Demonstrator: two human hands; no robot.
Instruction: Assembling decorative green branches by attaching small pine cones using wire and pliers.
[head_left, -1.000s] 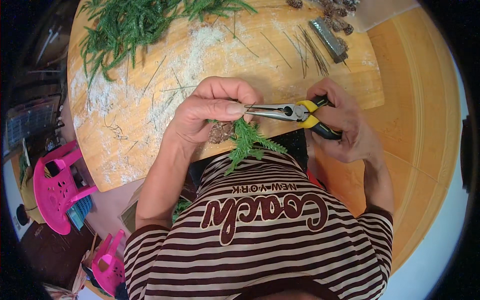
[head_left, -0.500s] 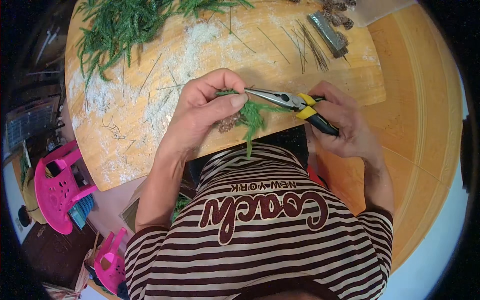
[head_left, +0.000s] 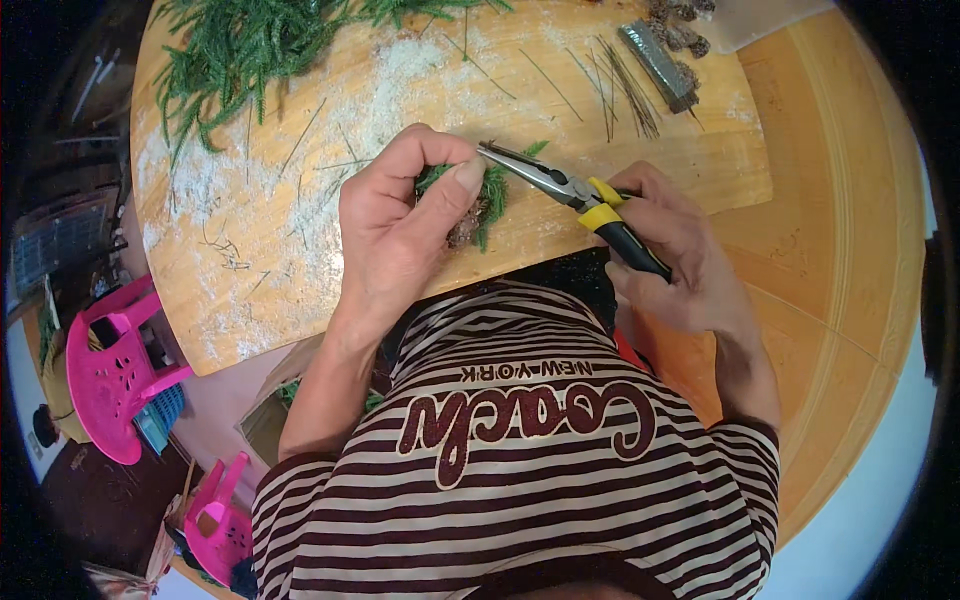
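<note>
My left hand (head_left: pixel 405 205) pinches a green artificial pine sprig (head_left: pixel 493 200) between thumb and forefinger. A brown pine cone (head_left: pixel 464 230) shows beneath the thumb, partly hidden by the hand. Long-nose pliers (head_left: pixel 560 180) with yellow and black handles are gripped in my right hand (head_left: pixel 665 240). Their jaw tips meet the left fingertips, where a thin dark wire seems to lie along the jaws. Whether the jaws are fully closed on it is too small to tell.
Green artificial pine branches (head_left: pixel 255 55) are heaped at the table's far left. Thin dark wires (head_left: pixel 628 90) lie scattered, near a silvery wrapped bundle (head_left: pixel 660 65) and several pine cones (head_left: pixel 680 30). White flakes (head_left: pixel 385 110) dust the wooden table (head_left: pixel 560 235). Pink plastic stools (head_left: pixel 105 385) stand at left.
The pliers' tips have moved slightly up and left and now point more steeply. My left hand has turned with the sprig, which hangs down less.
</note>
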